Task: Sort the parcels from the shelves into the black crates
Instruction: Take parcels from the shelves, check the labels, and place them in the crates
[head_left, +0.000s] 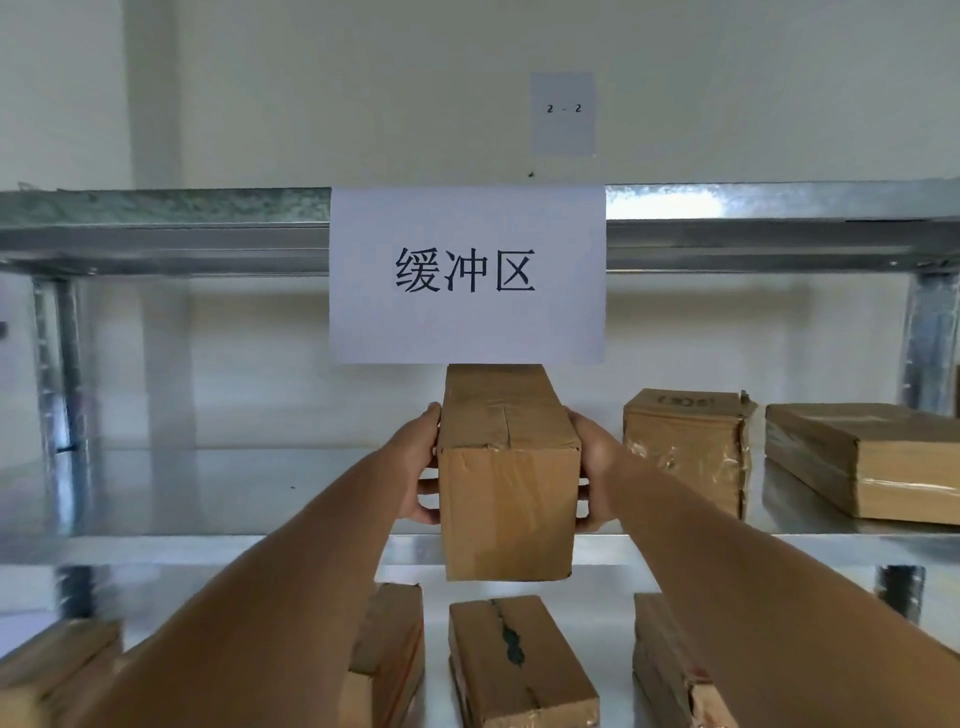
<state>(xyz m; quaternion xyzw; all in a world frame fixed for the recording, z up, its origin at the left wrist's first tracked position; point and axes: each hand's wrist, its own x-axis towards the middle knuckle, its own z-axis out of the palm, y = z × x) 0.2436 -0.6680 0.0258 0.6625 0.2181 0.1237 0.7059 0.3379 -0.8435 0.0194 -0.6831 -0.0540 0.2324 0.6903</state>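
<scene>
You hold 1 box (506, 483) in 2 hands: left hand (415, 457) and right hand (597, 462) clamped on its sides, fingers curled round it. It hangs over the front edge of the middle shelf (208, 488), near the centre. 2 parcels (685, 447) (862, 457) sit at that shelf's right end. 4 lower parcels (57, 670) (389, 649) (519, 665) (670, 670) lie on the lower shelf (602, 613).

Both shelves are bright steel, against a pale wall (363, 78). A white sign (467, 275) on the top beam (156, 228) reads "缓冲区" — a small label (563, 111) on the wall reads "2 - 2".
</scene>
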